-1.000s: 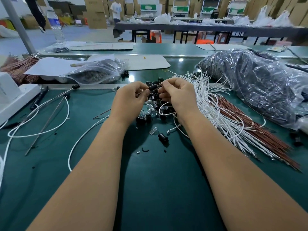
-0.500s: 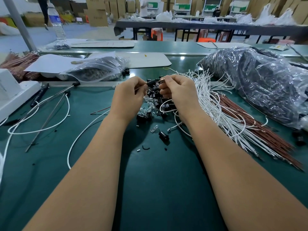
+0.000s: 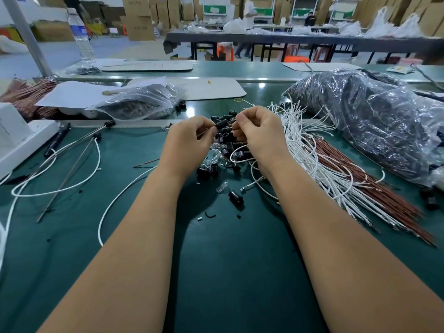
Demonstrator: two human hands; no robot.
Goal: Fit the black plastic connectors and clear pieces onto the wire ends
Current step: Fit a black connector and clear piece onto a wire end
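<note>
**K:** Over the green mat (image 3: 216, 272), mid-bench: both hands meet above the parts pile. Left hand (image 3: 186, 145) has thumb and fingers curled, pinching a thin wire end (image 3: 203, 133) and the near end of a black connector (image 3: 222, 123). Right hand (image 3: 260, 135) pinches the connector's far end, fingers curled in.

**M:** Connector on the mat or in the air?

**K:** In the air, tilted, bridging both sets of fingertips. Whether the wire is seated inside it, can't tell.

**M:** Rest of the stock?

**K:** Pile of black connectors (image 3: 230, 150) directly under the hands, clear pieces (image 3: 215, 159) mixed in. One clear piece (image 3: 222, 188) and one loose connector (image 3: 235, 197) sit nearer the body, just beside each other. White wire bundle (image 3: 312, 155) fans out right of the right hand, with red-brown wires (image 3: 374, 195) alongside it further right.

**M:** Left side?

**K:** Loose white wire (image 3: 72, 186) looping on the mat, thin metal rods (image 3: 69, 169) across it, zip bag (image 3: 141, 102) behind. Large plastic bag (image 3: 374, 116) far right.
</note>
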